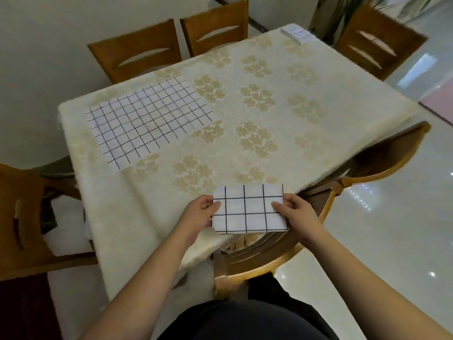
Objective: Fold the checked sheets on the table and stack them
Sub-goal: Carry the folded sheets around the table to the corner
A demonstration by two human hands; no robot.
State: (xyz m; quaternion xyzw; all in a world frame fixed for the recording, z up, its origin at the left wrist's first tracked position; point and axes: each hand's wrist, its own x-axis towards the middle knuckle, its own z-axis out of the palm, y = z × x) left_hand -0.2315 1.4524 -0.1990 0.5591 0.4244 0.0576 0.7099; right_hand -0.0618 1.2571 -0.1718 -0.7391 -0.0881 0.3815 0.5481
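1. Folded checked sheet (248, 209): compact rectangle, several layers visible at the near edge, long axis running left to right across the view. Held at the near corner of the surface (282, 77), partly overhanging its edge above a chair back (289, 251); whether resting on the cloth or lifted just clear of it cannot be told.
2. Left hand (199, 213): closed on the sheet's left short edge, thumb on top, fingers (208, 223) underneath. Holding, not spread.
3. Right hand (295, 212): closed on the right short edge in mirror fashion, thumb lying over the top face, remaining fingers hidden below. Both hands equally close to the sheet, one per end.
4. Unfolded checked sheet (149, 121): flat and fully spread, well apart, forward and to the left of the held piece. Nearer to the left hand.
5. Small folded pile (297, 33): at the far right corner of the surface, well apart, forward and to the right. Nearer to the right hand. Number of pieces in it too small to tell.
6. Judgement: fold in hand appears complete; stacking likely calls for carrying it diagonally away to the far pile, long axis to be matched on placing. One sheet left to fold.
7. Risk: layers may slip open if either grip loosens in transit.
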